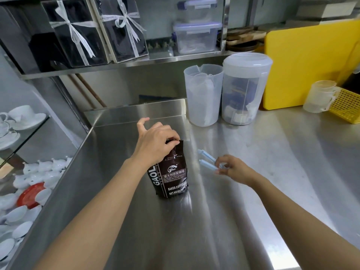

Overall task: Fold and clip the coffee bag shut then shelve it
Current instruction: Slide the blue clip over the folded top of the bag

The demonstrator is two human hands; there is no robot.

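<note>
A dark brown coffee bag [172, 176] with white lettering stands upright on the steel counter [224, 221]. My left hand [155, 142] grips its folded top edge from the left and above. To the right of the bag, my right hand [232, 168] pinches the hinge end of a pale blue bag clip [207, 160]. The clip's two arms are spread apart and point toward the bag, a short gap away from it. A steel shelf [116, 66] runs along the wall above the counter.
Two translucent plastic pitchers [203, 95] [244, 88] stand behind the bag. A yellow cutting board [309, 63], measuring cups [321, 96] and a yellow basket [346, 106] sit at the right. The shelf holds ribboned black boxes [78, 32] and clear containers [196, 37]. White crockery [27, 117] lies at the left.
</note>
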